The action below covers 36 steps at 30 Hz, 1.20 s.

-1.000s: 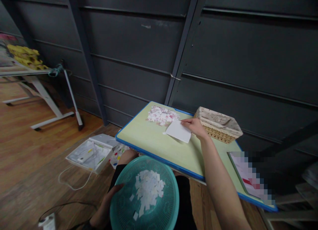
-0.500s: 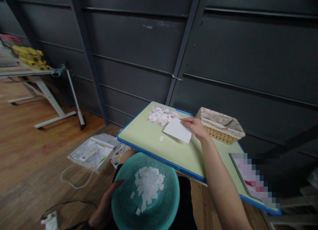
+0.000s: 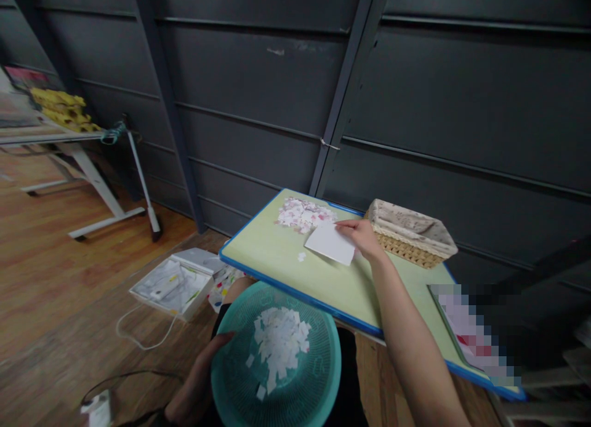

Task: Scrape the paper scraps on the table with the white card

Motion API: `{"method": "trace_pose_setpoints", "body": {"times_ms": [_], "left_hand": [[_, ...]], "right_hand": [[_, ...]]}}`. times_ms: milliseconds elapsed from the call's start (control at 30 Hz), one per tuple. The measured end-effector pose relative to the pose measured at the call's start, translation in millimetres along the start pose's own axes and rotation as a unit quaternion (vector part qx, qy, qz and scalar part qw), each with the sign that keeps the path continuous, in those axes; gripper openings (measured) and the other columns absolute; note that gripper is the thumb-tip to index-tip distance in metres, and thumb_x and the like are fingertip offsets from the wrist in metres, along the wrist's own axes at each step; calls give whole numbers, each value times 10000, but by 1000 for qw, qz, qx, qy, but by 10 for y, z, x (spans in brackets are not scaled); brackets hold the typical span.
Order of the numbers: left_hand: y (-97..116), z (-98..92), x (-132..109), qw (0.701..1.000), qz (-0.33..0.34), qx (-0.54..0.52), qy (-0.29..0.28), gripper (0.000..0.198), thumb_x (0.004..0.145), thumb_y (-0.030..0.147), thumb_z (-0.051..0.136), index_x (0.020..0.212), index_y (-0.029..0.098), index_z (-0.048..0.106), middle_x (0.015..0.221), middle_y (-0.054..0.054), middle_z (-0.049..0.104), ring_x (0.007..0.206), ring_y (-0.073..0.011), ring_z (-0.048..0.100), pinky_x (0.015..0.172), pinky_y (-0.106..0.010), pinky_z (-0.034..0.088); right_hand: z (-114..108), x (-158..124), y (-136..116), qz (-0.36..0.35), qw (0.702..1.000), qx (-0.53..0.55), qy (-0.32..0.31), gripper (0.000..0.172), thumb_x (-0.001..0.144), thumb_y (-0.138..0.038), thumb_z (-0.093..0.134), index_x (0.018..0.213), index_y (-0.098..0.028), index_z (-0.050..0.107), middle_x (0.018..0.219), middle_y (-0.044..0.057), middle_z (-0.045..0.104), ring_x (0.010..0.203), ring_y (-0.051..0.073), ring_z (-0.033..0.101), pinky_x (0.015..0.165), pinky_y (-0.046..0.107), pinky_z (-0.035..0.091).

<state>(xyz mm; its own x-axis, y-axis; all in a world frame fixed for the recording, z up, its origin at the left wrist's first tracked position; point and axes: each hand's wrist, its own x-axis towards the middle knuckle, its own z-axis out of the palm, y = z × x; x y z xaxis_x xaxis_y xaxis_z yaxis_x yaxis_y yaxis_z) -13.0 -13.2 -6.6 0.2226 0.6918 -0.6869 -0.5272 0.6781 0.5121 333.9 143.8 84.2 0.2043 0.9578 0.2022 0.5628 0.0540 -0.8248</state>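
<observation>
My right hand (image 3: 362, 236) pinches a white card (image 3: 330, 243) by its upper right edge, over the pale green tabletop (image 3: 258, 242). Just behind the card lies a spread pile of small paper scraps (image 3: 302, 213), white with some pink. Two or so loose bits (image 3: 301, 256) sit to the card's left. On my lap rests a teal plastic colander (image 3: 318, 368), tipped slightly, with many white paper pieces (image 3: 282, 341) inside. My left hand (image 3: 203, 365) grips the colander's left rim, its thumb over the edge.
A fabric-lined wicker basket (image 3: 410, 233) stands at the table's back right. A flat, pixelated item (image 3: 471, 335) lies on the right end. On the floor to the left are an open white box (image 3: 173, 285) with a cord and a white plug (image 3: 98, 408). Dark panels (image 3: 258, 76) rise behind.
The colander has shifted slightly to the right in view, along with a small camera turn. The right hand and card stay almost in place over the table.
</observation>
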Motion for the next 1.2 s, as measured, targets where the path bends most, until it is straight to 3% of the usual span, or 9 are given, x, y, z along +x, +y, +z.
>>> {"method": "trace_pose_setpoints", "body": {"times_ms": [167, 267, 433, 667, 833, 1000, 1100, 1200], "left_hand": [[20, 12, 11, 1000, -2, 10, -25, 408, 714, 301, 692, 1083, 128, 669, 850, -114, 798, 822, -320, 736, 735, -404, 575], [13, -11, 51, 999, 16, 22, -35, 354, 736, 285, 689, 1040, 107, 653, 826, -111, 799, 734, -263, 739, 727, -373, 576], [17, -68, 91, 997, 35, 55, -45, 388, 768, 314, 668, 1103, 129, 610, 922, -108, 794, 817, -250, 731, 818, -389, 560], [44, -49, 104, 995, 68, 64, -20, 177, 754, 269, 677, 880, 145, 678, 750, -44, 789, 677, -192, 716, 682, -285, 574], [107, 92, -34, 997, 31, 63, -22, 203, 754, 269, 673, 901, 129, 689, 719, -57, 787, 661, -223, 719, 670, -309, 580], [105, 45, -50, 996, 32, 72, -41, 212, 775, 292, 661, 893, 119, 691, 753, -49, 794, 632, -210, 709, 674, -307, 572], [85, 4, -20, 996, 42, 66, -41, 324, 772, 319, 664, 1026, 118, 669, 809, -62, 798, 710, -252, 732, 696, -334, 574], [75, 8, -18, 996, 47, 67, -33, 410, 756, 321, 681, 1107, 113, 642, 822, -85, 797, 763, -277, 740, 668, -333, 577]], "right_hand": [[-67, -67, -50, 21, 995, 28, -94, 390, 611, -350, 653, 876, -82, 757, 685, 65, 695, 531, 127, 496, 476, 237, 321], [-55, -71, -52, 11, 994, 34, -103, 376, 614, -361, 665, 861, -93, 758, 690, 60, 694, 541, 124, 500, 487, 236, 328], [-20, -81, -60, 11, 993, 51, -107, 386, 632, -379, 668, 878, -95, 756, 673, 55, 689, 521, 119, 492, 471, 231, 315], [38, -136, -143, -9, 986, 38, -162, 314, 644, -354, 680, 826, -110, 761, 723, 58, 711, 579, 123, 538, 498, 226, 370], [160, -199, -225, 1, 969, 54, -243, 350, 640, -374, 697, 866, -114, 758, 696, 49, 708, 550, 111, 534, 482, 218, 378], [340, -276, -263, -2, 943, 96, -318, 373, 648, -413, 713, 893, -134, 758, 743, 57, 722, 547, 98, 532, 486, 208, 379], [343, -280, -270, 23, 941, 134, -309, 397, 618, -420, 740, 897, -139, 756, 756, 64, 725, 551, 106, 552, 488, 212, 389], [237, -240, -257, 51, 953, 176, -240, 438, 578, -421, 767, 896, -121, 751, 768, 83, 724, 561, 121, 574, 485, 221, 397]]}}
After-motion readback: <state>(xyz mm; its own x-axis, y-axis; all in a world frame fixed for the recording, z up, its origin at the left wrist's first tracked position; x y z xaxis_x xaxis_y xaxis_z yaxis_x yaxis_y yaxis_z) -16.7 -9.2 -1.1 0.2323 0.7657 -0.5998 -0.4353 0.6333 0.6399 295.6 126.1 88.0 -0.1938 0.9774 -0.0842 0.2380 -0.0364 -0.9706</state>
